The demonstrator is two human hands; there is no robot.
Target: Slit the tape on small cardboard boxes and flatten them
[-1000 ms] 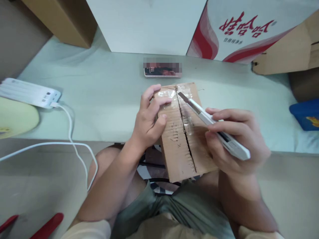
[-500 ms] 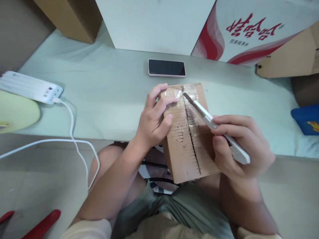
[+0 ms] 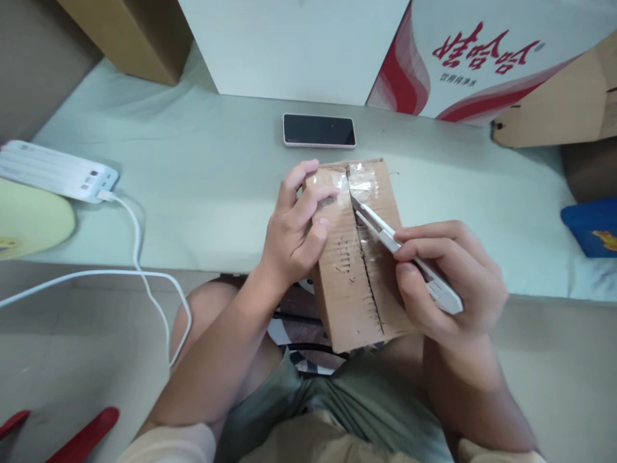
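A small brown cardboard box point(image 3: 337, 302) with clear tape on its top stands in front of me, over my lap and against the table's edge. My left hand point(image 3: 296, 225) grips the box's left side, its fingers bent over the upper left edge and the thumb on top. In my right hand point(image 3: 448, 276) is a white utility knife point(image 3: 380, 228), closed between thumb and fingers. Its blade tip is at the dark seam along the box top, just below the taped far end. Whether the blade is inside the seam I cannot tell.
Behind the box a phone point(image 3: 319, 130) lies on the pale green cloth point(image 3: 207, 161). A white power bank point(image 3: 58, 170) with a cable is at left. Large cartons line the back, including a white one point(image 3: 294, 51). A blue object point(image 3: 590, 228) sits at right.
The knife has come slightly down and left along the seam, its blade showing less than before. My right hand moved left with it. My left hand still holds the box.
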